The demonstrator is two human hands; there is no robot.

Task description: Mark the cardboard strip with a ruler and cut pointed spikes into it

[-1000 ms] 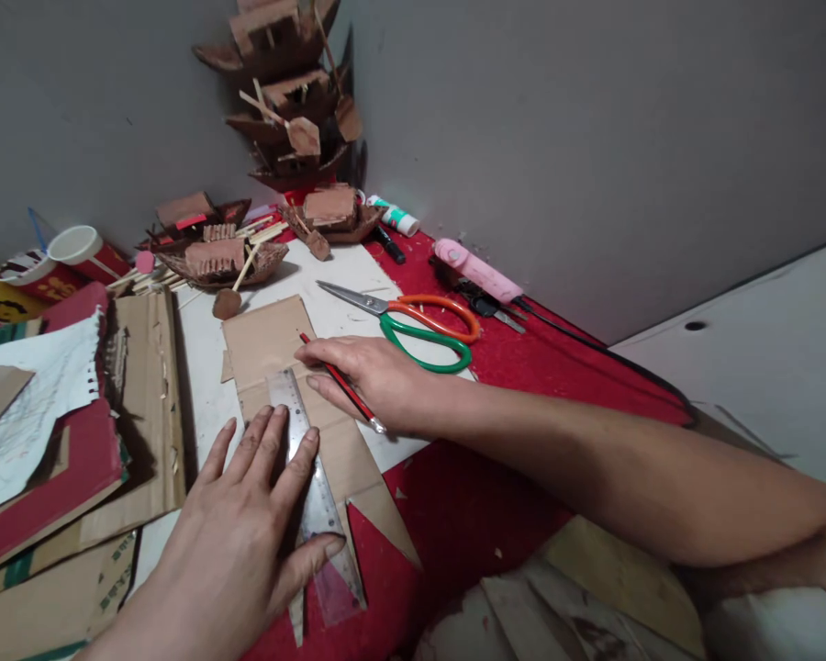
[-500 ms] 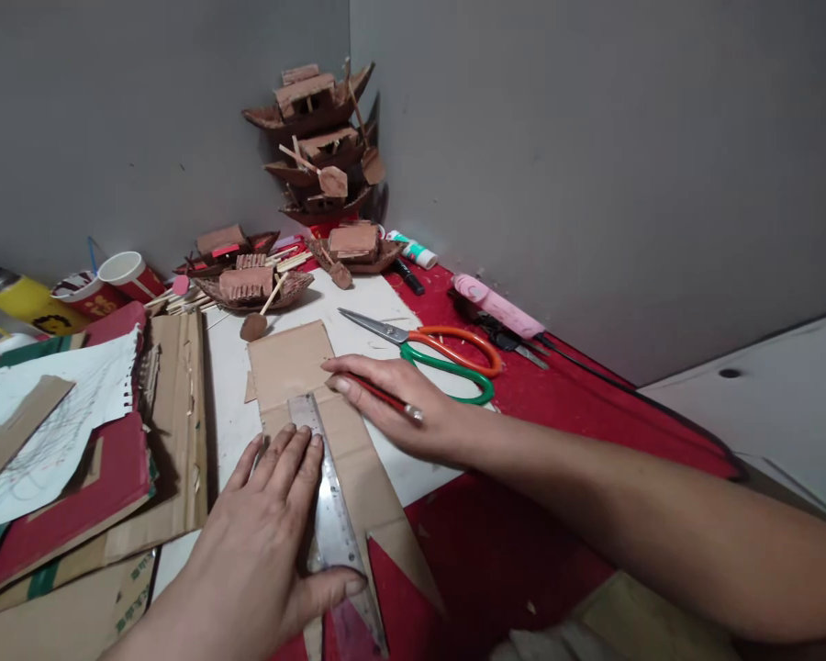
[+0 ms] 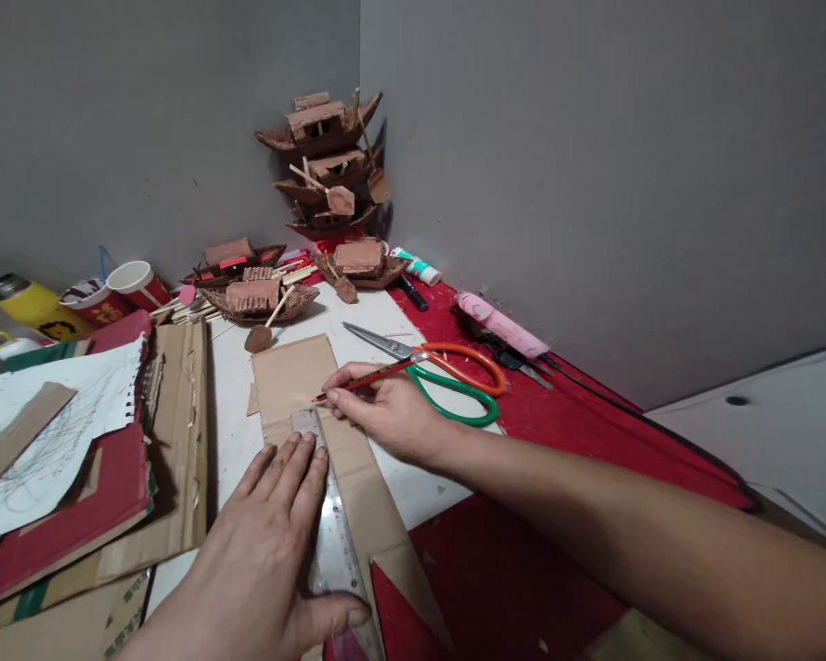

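My left hand lies spread over a clear plastic ruler, pressing it onto a piece of brown cardboard. The thumb rests across the ruler's near end. My right hand pinches a dark red pencil, its tip at the cardboard just beyond the ruler's far end. The cardboard has a V-shaped notch at its near end, with red table showing through. Just past my right hand lie scissors with one orange and one green handle, blades parted.
Cardboard model boats stand at the back, several stacked in the corner. Stacked cardboard and scribbled paper lie left, near paper cups and a yellow bottle. A pink corded tool lies right, by the wall.
My right hand has shifted slightly, and the pencil has swung from pointing back toward me to lying with its tip down on the cardboard. My left hand stays on the ruler. The view tilted up slightly.
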